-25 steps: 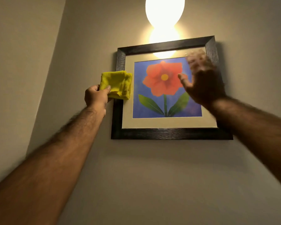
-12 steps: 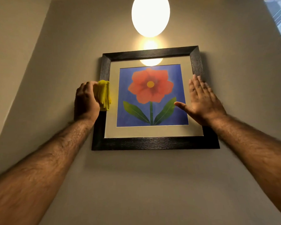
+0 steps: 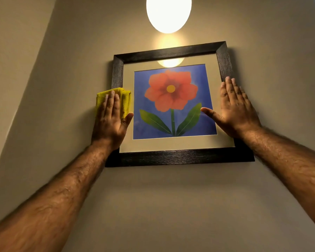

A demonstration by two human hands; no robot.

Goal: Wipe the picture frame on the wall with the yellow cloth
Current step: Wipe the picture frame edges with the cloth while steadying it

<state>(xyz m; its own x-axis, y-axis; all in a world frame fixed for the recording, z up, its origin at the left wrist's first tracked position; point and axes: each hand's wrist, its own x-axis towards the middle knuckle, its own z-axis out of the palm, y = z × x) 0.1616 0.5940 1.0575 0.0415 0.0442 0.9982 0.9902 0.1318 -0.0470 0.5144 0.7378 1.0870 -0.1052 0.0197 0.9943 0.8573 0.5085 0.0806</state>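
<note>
Two bare forearms reach up from the lower corners; left hand (image 3: 111,122) lies flat, fingers together and extended, pressing the folded yellow cloth (image 3: 115,99) onto the left rail of the picture frame (image 3: 180,158), thumb splayed toward the mat. Right hand (image 3: 234,110) is flat and unclenched on the frame's right side, fingers together, thumb spread over the flower print, gripping nothing. Frame hangs on the beige wall (image 3: 162,206), under a glowing oval lamp (image 3: 168,12) mirrored in the glass.

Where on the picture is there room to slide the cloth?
Free: the glass over the flower, between both hands, and the top bar of the picture frame. Crowded: the left side under the left hand and yellow cloth; the right side under the right hand.
</note>
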